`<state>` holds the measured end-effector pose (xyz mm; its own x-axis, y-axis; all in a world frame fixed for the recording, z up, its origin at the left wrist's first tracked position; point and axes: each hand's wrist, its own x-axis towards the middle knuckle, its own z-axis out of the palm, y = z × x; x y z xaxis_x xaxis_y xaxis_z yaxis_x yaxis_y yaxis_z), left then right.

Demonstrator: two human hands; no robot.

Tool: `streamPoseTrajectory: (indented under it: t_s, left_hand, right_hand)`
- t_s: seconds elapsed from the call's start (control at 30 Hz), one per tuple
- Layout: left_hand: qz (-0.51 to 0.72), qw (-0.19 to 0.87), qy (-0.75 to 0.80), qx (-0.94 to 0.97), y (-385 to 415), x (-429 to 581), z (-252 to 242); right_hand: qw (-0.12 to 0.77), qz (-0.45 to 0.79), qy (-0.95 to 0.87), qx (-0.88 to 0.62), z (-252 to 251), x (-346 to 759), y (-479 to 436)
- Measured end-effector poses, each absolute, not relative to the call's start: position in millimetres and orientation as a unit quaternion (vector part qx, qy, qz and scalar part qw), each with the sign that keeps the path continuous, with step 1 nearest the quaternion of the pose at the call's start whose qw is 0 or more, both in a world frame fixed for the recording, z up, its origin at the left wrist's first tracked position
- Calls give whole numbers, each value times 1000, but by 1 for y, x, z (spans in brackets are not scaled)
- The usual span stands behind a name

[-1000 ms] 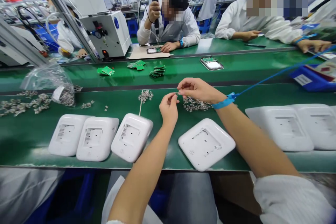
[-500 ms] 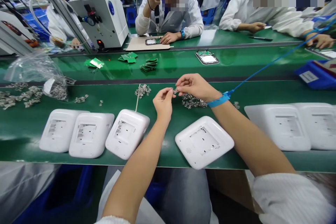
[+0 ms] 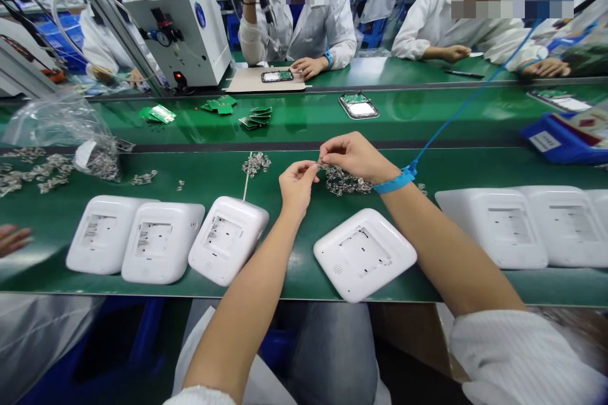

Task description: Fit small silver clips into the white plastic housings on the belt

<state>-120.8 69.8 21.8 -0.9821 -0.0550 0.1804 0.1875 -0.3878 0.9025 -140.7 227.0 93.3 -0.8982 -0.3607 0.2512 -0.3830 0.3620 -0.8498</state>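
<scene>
A small metal clip [image 3: 321,166] is pinched between the fingertips of both hands above the green belt [image 3: 285,278]. The left hand [image 3: 295,186] is raised with thumb and forefinger closed on one end of the clip; the right hand [image 3: 354,157] is bent over it from the other side, its fingertips drawn together on the same piece. A blue wrist strap [image 3: 393,181] is worn on the right wrist, and its blue cord [image 3: 456,112] is led up and away to the right.

Just under the right hand a pile of clips [image 3: 342,181] is heaped on the belt. A smaller pile [image 3: 256,163] is seen to the left of the hands, with a thin stick [image 3: 246,180] lying beside it. Nearer the person, an open white housing [image 3: 365,254] is set below the hands. Three more housings [image 3: 161,240] are lined up to its left, and two [image 3: 527,226] to its right. Loose clips and a plastic bag [image 3: 66,130] are spread at the far left. Across the belt, a tool is held over a board by a co-worker [image 3: 304,19].
</scene>
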Motion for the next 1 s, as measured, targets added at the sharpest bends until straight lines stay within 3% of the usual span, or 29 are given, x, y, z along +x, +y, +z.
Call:
streamPoseTrajectory:
  t_s: [0.33,0.47,0.57,0.67,1.0]
  left_hand:
    - [-502,199,-841,-30,59,-112,28]
    - [-416,273,-854,-150,60,-44,48]
    - [-314,265,-856,-314,64,31,52]
    - [-227,230,-893,-314,67,85,45]
    - [-235,221,-885,-335,27,77,34]
  right_hand:
    - [93,410,-884,203,122,-102,234]
    - [108,335,-908,226,131,-58,248]
    - [113,282,-914,271,131,-29,258]
    - [104,229,-919,304,125,-6,259]
    - [55,177,-921,343,95,14,212]
